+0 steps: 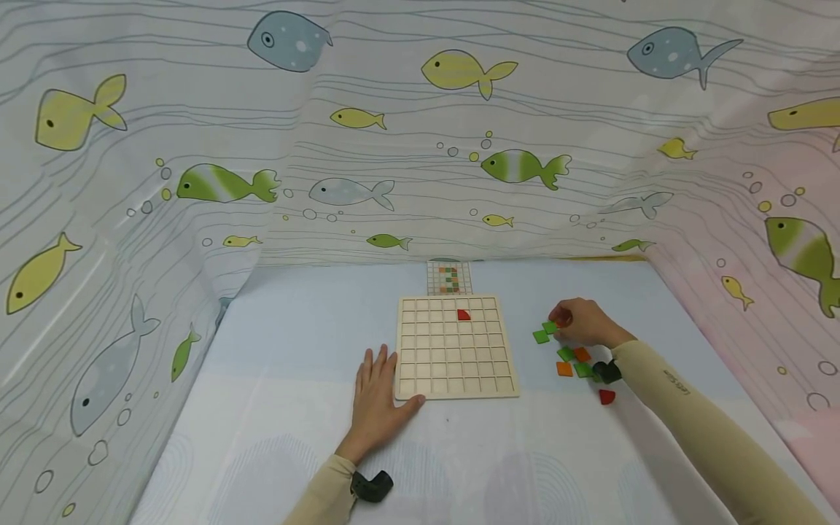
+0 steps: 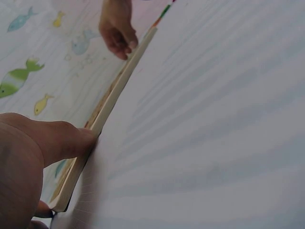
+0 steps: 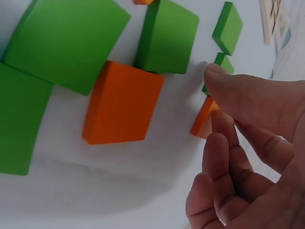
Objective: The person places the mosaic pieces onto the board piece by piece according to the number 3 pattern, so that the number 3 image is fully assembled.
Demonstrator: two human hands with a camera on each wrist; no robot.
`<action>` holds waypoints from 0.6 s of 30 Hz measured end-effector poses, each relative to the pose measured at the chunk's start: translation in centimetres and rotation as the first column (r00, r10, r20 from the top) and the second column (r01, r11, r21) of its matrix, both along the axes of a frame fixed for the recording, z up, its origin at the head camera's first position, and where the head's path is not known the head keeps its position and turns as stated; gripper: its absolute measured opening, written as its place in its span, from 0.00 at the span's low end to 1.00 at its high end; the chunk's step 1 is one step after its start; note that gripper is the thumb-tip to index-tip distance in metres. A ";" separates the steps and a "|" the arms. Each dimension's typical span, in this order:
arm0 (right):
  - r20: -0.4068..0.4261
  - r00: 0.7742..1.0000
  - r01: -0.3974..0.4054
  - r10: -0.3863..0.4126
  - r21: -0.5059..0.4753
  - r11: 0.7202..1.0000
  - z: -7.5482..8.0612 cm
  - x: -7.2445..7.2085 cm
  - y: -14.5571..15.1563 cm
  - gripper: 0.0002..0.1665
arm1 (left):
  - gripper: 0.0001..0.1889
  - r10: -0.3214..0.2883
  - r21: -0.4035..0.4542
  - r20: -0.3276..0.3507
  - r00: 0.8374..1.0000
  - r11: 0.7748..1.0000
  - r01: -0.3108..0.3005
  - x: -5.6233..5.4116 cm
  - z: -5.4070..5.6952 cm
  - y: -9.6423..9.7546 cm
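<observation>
A pale wooden grid board (image 1: 456, 357) lies on the table, with a red quarter-round tile (image 1: 464, 315) in one of its upper cells. My left hand (image 1: 377, 405) rests at the board's front left corner, fingers straight along the left side and thumb on the front edge. Right of the board, my right hand (image 1: 582, 322) has thumb and curled fingers at an orange tile (image 3: 202, 117), which they partly cover; the fingers seem to pinch it. Beside it lie two green tiles (image 1: 541, 337), one of them partly behind the thumb in the right wrist view.
Nearer the right forearm are loose green tiles (image 1: 566, 354), orange tiles (image 1: 564, 369) and a red quarter-round tile (image 1: 607, 397). Behind the board is a small pattern card (image 1: 449, 278) with coloured squares. Fish-printed cloth (image 1: 407, 146) encloses the table at the back and sides.
</observation>
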State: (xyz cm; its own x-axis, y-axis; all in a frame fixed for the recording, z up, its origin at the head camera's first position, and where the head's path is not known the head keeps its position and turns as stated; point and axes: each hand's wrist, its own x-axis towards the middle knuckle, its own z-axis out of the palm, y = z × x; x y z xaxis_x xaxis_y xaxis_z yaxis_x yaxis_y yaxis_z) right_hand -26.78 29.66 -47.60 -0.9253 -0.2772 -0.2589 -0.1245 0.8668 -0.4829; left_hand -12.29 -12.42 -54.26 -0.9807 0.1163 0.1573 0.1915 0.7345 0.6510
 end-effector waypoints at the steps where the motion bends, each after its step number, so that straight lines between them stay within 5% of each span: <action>1: -0.004 1.000 -0.001 0.001 -0.005 1.000 -0.1 0.0 0.1 0.20 | 0.49 0.000 0.002 0.000 1.000 1.000 0.000 0.0 0.0 0.0; 18: -0.065 0.998 -0.008 0.006 -0.027 1.000 -1.0 0.2 0.5 0.17 | 0.48 -0.001 0.012 -0.006 1.000 1.000 0.001 0.1 0.2 0.0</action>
